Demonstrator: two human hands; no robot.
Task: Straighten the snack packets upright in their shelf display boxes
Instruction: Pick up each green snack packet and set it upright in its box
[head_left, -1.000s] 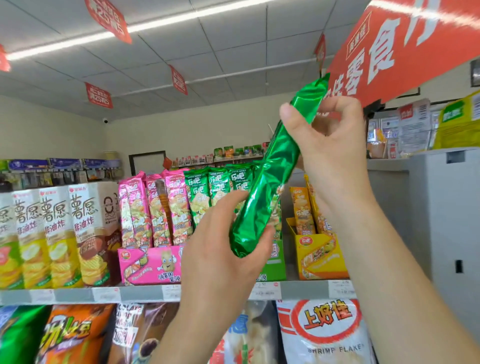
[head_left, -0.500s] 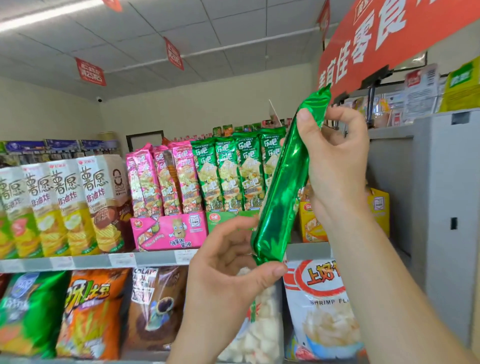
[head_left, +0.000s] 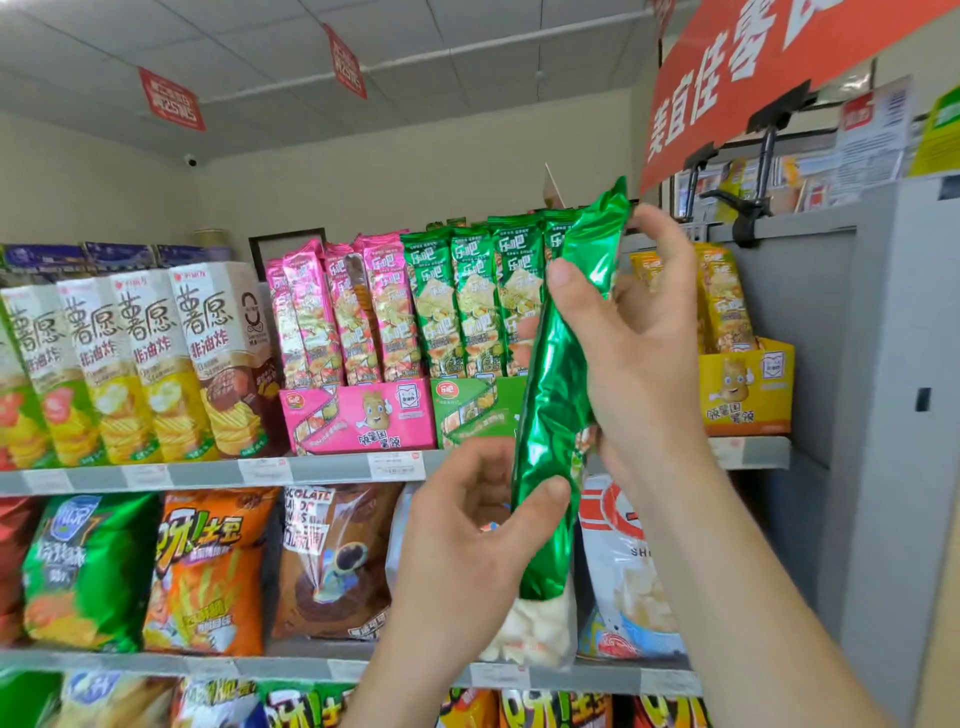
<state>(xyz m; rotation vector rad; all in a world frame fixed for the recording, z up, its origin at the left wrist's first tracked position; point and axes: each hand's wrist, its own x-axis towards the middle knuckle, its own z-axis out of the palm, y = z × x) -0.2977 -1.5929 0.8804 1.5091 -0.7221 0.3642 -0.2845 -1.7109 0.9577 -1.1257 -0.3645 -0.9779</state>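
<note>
Long shiny green foil snack packet (head_left: 561, 395) is held between both hands, off the shelf, in front of the green cardboard display box (head_left: 478, 410) just behind and left of the hands. Change over the last second: the packet has swung from a clear rightward lean to nearly upright and sits lower against the grey metal shelf (head_left: 322, 467). Judged as lining up for reinsertion, not in the box yet. Left hand (head_left: 467, 525) pinches the lower end, thumb on front, fingers curled behind. Right hand (head_left: 644, 332) pinches the upper part, thumb in front, fingers behind. Long axis is near vertical: top seal points up, tipped slightly right, bottom end down by the left hand. A row of upright green packets (head_left: 472, 296) stands in the box, just left of the right hand.
</note>
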